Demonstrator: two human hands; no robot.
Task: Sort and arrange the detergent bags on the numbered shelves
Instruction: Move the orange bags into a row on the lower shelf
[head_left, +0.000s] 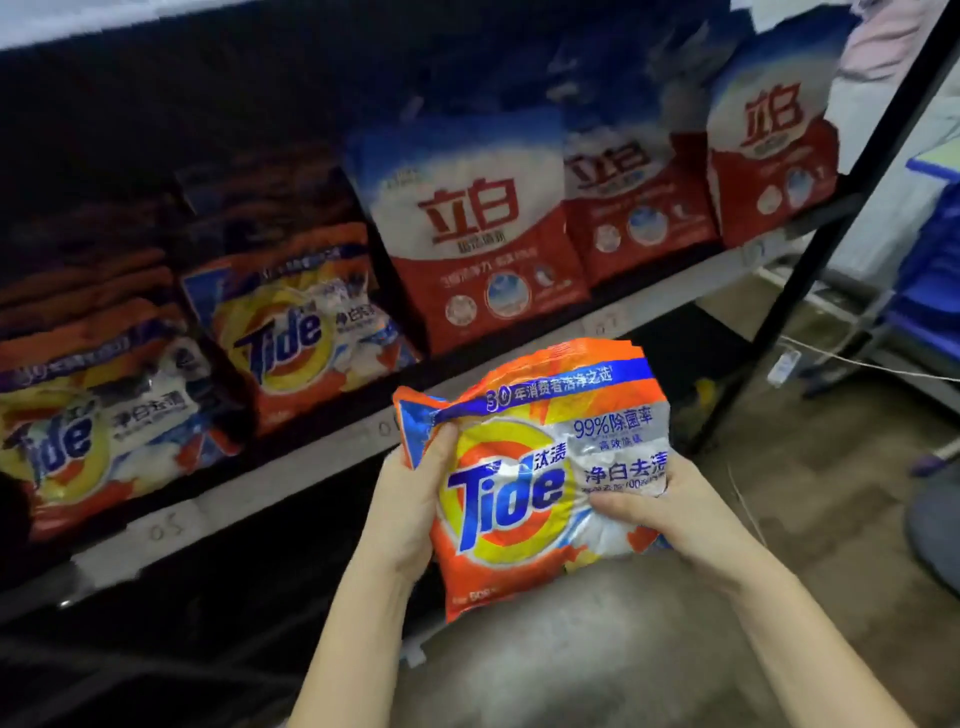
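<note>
I hold an orange Tide detergent bag (524, 467) upright in front of the shelf, below its front edge. My left hand (415, 499) grips its left side, thumb curled over the front. My right hand (654, 509) grips its right side, thumb pressed into the white patch. On the shelf (311, 467) stand two groups of Tide bags, one at the left (88, 415) and one beside it (296, 332). To their right stand three red-and-white detergent bags: a near one (478, 239), a middle one (634, 197) and a far one (769, 150).
Handwritten number labels sit along the shelf's front edge, one reading 05 (166, 527). A black upright post (831, 228) frames the shelf's right end. Blue crates (930, 270) stand at the far right, with a white cable (857, 364) across the floor.
</note>
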